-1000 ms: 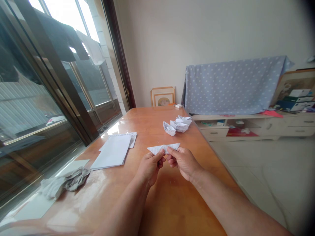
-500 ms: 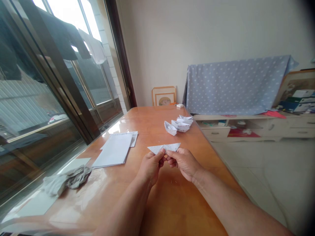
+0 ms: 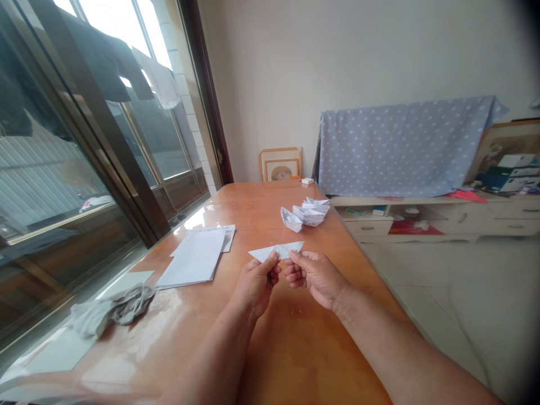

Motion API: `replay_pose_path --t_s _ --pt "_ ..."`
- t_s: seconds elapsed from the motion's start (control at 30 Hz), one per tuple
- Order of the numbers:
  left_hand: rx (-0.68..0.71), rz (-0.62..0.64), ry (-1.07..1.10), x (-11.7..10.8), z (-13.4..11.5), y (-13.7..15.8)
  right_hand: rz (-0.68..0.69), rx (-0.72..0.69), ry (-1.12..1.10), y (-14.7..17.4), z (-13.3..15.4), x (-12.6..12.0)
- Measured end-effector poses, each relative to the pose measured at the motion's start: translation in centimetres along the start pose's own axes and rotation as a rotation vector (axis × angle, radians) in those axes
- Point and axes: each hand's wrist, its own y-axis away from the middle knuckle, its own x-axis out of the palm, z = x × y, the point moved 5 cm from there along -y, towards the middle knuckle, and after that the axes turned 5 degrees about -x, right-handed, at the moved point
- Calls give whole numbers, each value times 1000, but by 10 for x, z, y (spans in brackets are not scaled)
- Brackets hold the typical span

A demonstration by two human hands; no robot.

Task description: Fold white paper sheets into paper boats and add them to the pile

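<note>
A folded piece of paper (image 3: 279, 250), long and flat with pointed ends and faint printing or writing, is held up above the table. My left hand (image 3: 258, 281) pinches its lower edge left of the middle, thumb on the near face. Right of the middle, my right hand (image 3: 316, 277) pinches the same paper between thumb and fingers. Beyond the hands, several folded paper boats (image 3: 310, 214) sit grouped on the table, white with writing on them.
On the wooden table (image 3: 320, 349) lie a stack of white sheets (image 3: 192, 259) to the left and a crumpled grey cloth (image 3: 133, 304) nearer me. A small white box (image 3: 307, 181) stands at the far edge. Glass doors (image 3: 63, 169) run along the left.
My hands have moved slightly apart along the folded paper, the right thumb sliding rightward. The paper's lower part now looks flatter and more strip-like. The view has shifted a little.
</note>
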Motion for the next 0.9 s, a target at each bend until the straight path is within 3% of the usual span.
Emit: replay_pose_path --t_s 0.2,0.4,0.53,0.67,0.9 --pt "-5 -38 -13 0 0 1 -27 -29 -4 0 5 -3" --pt "9 -70 -19 -4 -2 0 -54 33 -37 -3 -5 -5" --pt "22 25 -65 2 0 1 28 -32 1 -2 -6 4" --pt "-4 104 -90 7 3 2 4 -63 15 -1 -6 7" --pt "-49 -99 -60 -8 0 -1 -110 -36 -25 -5 -7 -7"
